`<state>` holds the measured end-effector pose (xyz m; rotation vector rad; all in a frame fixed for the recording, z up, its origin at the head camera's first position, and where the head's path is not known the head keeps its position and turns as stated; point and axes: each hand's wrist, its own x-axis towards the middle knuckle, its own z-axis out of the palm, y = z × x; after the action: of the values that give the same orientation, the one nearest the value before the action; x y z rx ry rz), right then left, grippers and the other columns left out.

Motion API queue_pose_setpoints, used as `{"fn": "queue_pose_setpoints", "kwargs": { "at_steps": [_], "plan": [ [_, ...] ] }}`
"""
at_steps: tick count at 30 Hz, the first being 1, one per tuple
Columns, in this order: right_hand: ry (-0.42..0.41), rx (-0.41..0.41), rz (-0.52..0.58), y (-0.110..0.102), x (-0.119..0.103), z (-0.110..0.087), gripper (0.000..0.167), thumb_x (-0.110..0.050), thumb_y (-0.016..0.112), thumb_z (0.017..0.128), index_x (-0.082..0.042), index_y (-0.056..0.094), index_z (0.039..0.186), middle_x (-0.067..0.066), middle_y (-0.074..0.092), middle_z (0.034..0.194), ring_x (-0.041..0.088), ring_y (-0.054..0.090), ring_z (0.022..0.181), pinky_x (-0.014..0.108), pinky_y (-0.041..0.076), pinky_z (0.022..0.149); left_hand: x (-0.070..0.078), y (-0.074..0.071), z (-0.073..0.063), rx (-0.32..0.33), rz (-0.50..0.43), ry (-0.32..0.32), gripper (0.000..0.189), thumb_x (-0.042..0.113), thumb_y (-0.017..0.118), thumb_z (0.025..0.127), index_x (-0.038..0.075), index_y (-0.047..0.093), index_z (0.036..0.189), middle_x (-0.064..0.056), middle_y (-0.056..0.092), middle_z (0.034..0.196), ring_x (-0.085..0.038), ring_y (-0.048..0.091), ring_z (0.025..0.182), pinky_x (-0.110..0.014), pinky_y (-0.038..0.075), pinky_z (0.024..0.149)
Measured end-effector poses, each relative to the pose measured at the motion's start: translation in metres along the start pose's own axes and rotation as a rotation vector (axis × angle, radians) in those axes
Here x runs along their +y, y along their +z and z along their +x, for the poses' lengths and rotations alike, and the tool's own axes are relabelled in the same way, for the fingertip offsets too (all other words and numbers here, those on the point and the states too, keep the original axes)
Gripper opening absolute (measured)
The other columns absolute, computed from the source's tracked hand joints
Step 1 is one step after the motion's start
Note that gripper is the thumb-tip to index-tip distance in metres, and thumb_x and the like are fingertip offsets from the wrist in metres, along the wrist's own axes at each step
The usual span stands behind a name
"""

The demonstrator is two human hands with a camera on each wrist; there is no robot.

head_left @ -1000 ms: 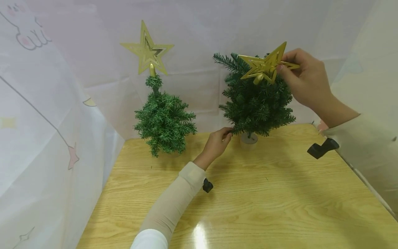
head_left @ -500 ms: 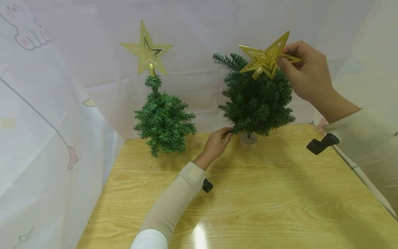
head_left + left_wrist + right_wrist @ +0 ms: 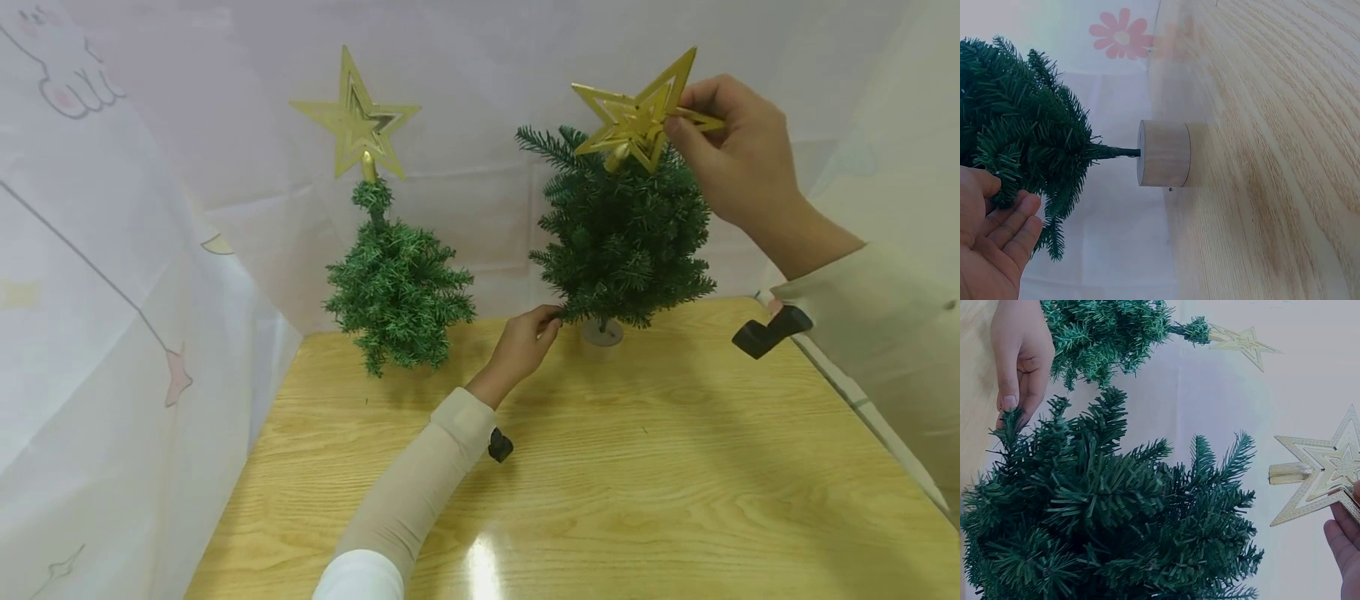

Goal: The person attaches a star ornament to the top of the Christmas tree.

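Observation:
In the head view a dark green artificial Christmas tree [image 3: 622, 242] stands at the back right on a pale round wooden base [image 3: 1165, 154]. My left hand [image 3: 519, 348] pinches the tip of a low branch on its left side, also visible in the right wrist view. Above this tree, my right hand [image 3: 746, 158] holds a gold star topper [image 3: 637, 125] by one point, between thumb and fingers. The star tilts, and in the right wrist view its socket [image 3: 1288, 474] is apart from the branches. That view shows only part of the right hand.
A smaller, lighter green tree [image 3: 401, 292] stands to the left, topped by another gold star [image 3: 356, 125]. Both trees are near the back edge of the wooden table [image 3: 637, 500]. A printed white cloth [image 3: 465, 67] hangs behind and at the left.
My right hand has risen with the gold star, steadily upward over the right tree. The left hand stays at the same branch, and both trees keep their places.

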<state>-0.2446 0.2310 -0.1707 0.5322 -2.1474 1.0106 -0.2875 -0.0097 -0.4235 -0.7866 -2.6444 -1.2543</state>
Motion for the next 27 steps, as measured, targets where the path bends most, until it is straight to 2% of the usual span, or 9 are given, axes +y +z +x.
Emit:
{"fn": "queue_pose_setpoints", "kwargs": {
  "at_steps": [13,18,21,27],
  "plan": [
    [0.091,-0.011,0.025,0.001,0.001,0.01,0.024,-0.022,0.059,0.099,-0.01,0.064,0.118,0.004,0.065,0.118,-0.002,0.061,0.093,0.016,0.049,0.083,0.003,0.001,0.0,-0.009,0.026,-0.014,0.037,0.032,0.047,0.104,0.015,0.056,0.136,0.0,0.065,0.123,-0.01,0.062,0.111,-0.022,0.052,0.088],
    [0.04,0.005,-0.016,-0.001,0.001,0.014,0.026,-0.023,0.058,0.099,-0.007,0.063,0.119,0.004,0.066,0.116,-0.003,0.06,0.09,0.015,0.049,0.079,0.002,0.0,-0.001,-0.013,0.029,-0.013,0.037,0.031,0.047,0.104,0.015,0.056,0.136,0.0,0.064,0.124,-0.01,0.062,0.112,-0.022,0.052,0.088],
    [0.015,0.012,-0.039,-0.001,-0.001,0.017,0.028,-0.024,0.057,0.1,-0.005,0.063,0.12,0.006,0.066,0.116,-0.003,0.06,0.091,0.016,0.05,0.081,0.002,0.0,-0.001,-0.012,0.028,-0.012,0.036,0.031,0.047,0.104,0.015,0.056,0.136,0.0,0.064,0.124,-0.011,0.062,0.112,-0.023,0.052,0.088],
    [0.042,0.02,-0.043,-0.004,-0.001,0.023,0.03,-0.026,0.057,0.1,-0.007,0.063,0.122,0.007,0.065,0.118,0.001,0.06,0.096,0.018,0.049,0.089,0.004,-0.001,-0.001,-0.017,0.02,-0.009,0.037,0.032,0.047,0.104,0.016,0.056,0.136,0.001,0.065,0.123,-0.01,0.062,0.111,-0.023,0.052,0.088]
  ]
}}
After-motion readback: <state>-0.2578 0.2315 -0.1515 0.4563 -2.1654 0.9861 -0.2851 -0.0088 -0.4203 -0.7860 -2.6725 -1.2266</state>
